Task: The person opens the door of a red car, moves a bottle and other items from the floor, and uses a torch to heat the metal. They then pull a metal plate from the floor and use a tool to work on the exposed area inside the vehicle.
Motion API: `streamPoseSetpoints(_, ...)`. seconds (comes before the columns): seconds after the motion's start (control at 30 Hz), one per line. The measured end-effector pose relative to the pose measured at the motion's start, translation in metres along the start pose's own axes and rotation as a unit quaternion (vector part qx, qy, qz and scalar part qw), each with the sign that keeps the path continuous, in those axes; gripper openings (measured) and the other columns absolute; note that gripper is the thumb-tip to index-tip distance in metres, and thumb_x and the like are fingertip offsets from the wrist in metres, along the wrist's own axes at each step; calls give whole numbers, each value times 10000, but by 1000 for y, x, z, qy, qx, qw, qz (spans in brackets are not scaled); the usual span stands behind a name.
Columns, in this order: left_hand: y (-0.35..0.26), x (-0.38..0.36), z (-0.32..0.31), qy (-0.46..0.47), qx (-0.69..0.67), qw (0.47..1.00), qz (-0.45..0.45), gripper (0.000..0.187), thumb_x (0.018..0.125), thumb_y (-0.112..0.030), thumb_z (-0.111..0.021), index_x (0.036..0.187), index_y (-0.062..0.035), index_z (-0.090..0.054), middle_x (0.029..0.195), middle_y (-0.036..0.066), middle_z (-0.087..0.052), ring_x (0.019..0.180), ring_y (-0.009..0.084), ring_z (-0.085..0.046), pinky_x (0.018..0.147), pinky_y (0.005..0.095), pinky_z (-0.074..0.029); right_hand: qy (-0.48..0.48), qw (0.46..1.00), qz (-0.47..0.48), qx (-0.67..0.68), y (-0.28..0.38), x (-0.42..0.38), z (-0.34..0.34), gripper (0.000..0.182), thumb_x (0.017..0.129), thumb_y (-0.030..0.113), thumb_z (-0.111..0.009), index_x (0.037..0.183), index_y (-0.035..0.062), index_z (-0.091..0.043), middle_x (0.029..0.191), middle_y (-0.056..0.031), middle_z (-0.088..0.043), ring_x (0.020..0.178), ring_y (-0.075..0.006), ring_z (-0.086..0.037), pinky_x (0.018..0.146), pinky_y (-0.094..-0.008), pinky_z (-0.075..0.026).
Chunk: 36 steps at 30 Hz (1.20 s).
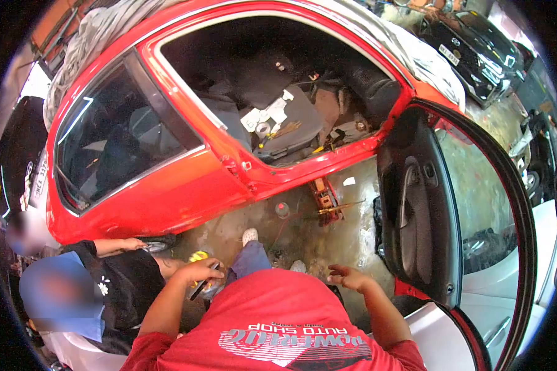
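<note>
My left hand (202,271) is closed around a slim dark object (198,289); its exact kind is not clear. Just beyond its fingers is something yellow (198,256), partly hidden by the hand. My right hand (351,278) is open at my other side, fingers stretched out and holding nothing I can see. In front of me stands a red car (185,196) with its door (414,204) swung out on the right. Inside, a dark seat (300,120) carries white pieces (278,110), a roll of tape (263,130) and small yellowish items.
A red floor jack (326,201) and a small bottle-like item (282,210) are on the wet floor by the sill. Close on my left, a person in black (130,281) reaches forward. Other dark cars (470,55) stand behind; a pale car (507,303) is at right.
</note>
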<state>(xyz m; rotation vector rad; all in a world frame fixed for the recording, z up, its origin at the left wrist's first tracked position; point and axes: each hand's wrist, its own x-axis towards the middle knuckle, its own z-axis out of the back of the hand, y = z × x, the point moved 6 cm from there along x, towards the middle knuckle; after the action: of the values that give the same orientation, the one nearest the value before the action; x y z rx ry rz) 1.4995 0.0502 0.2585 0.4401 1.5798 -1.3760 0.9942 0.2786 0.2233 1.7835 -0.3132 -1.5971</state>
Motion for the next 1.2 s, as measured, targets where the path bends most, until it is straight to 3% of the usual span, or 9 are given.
streamPoseSetpoints(0.13, -89, 18, 39, -50, 34, 998, 18, 855, 936, -299, -846, 1673, -159, -436, 1138, 117, -727, 874, 189, -711, 705, 376, -602, -31, 999, -14, -3, 22, 5, 9, 887, 1019, 507, -774, 1670, 12, -429, 1596, -243, -594, 1482, -338, -570, 1208, -429, -465)
streamPoseSetpoints(0.27, -177, 77, 85, -78, 76, 992, -64, 913, 924, -305, -858, 1670, -32, -408, 1197, 151, -730, 940, 201, -728, 762, 381, -608, -82, 995, -5, 57, 16, 29, 24, 882, 1008, 500, -788, 1658, 9, -451, 1585, -253, -602, 1453, -342, -598, 1192, -437, -481)
streamPoseSetpoints(0.47, -291, 223, 149, 8, 145, 979, -144, 995, 798, -386, -971, 1575, 44, -520, 1165, 158, -775, 987, 207, -747, 885, 370, -606, -212, 972, -40, 88, 21, 61, 50, 830, 1000, 485, -801, 1610, -4, -523, 1523, -257, -654, 1408, -358, -637, 1169, -442, -502)
streamPoseSetpoints(0.57, -336, 307, 184, -65, 252, 948, -182, 1008, 705, -450, -993, 1500, 47, -621, 1272, 250, -778, 1108, 329, -772, 999, 420, -587, -243, 952, -116, 144, 35, 72, 59, 843, 997, 479, -807, 1608, -24, -517, 1495, -257, -675, 1390, -366, -651, 1164, -440, -504)
streamPoseSetpoints(0.67, -391, 378, 205, -6, 313, 934, -170, 951, 670, -460, -998, 1410, 54, -696, 1276, 274, -777, 1167, 373, -763, 1042, 440, -570, -263, 935, -170, 168, 34, 102, 48, 860, 974, 490, -830, 1581, -45, -539, 1494, -253, -677, 1380, -340, -662, 1156, -418, -508)
streamPoseSetpoints(0.83, -416, 508, 243, 18, 84, 992, -92, 724, 712, -321, -990, 1277, 53, -732, 1198, 236, -784, 1084, 312, -761, 979, 420, -583, -262, 921, -250, 144, 43, 148, 35, 796, 965, 471, -841, 1510, -60, -608, 1479, -228, -693, 1311, -296, -701, 1096, -393, -536)
streamPoseSetpoints(0.97, -444, 574, 280, -52, 155, 980, -114, 796, 719, -248, -973, 1387, 52, -661, 1312, 236, -757, 1164, 338, -742, 1014, 442, -579, -254, 911, -229, 229, 57, 196, 22, 782, 971, 470, -827, 1516, -45, -609, 1419, -222, -729, 1265, -306, -720, 1071, -393, -547)
streamPoseSetpoints(1.17, -464, 659, 331, -83, 182, 975, -100, 885, 723, -253, -981, 1477, 39, -622, 1336, 229, -758, 1186, 340, -739, 1027, 434, -572, -160, 957, -236, 51, 25, 290, 20, 733, 961, 488, -816, 1501, 27, -635, 1374, -221, -742, 1266, -336, -723, 1051, -404, -558)
streamPoseSetpoints(1.2, -476, 655, 336, -145, 190, 962, -132, 746, 724, -256, -967, 1359, 10, -682, 1256, 196, -777, 1141, 339, -749, 999, 457, -573, -150, 958, -240, 55, 26, 296, 28, 733, 961, 488, -816, 1501, 27, -635, 1374, -221, -742, 1266, -336, -723, 1051, -404, -558)
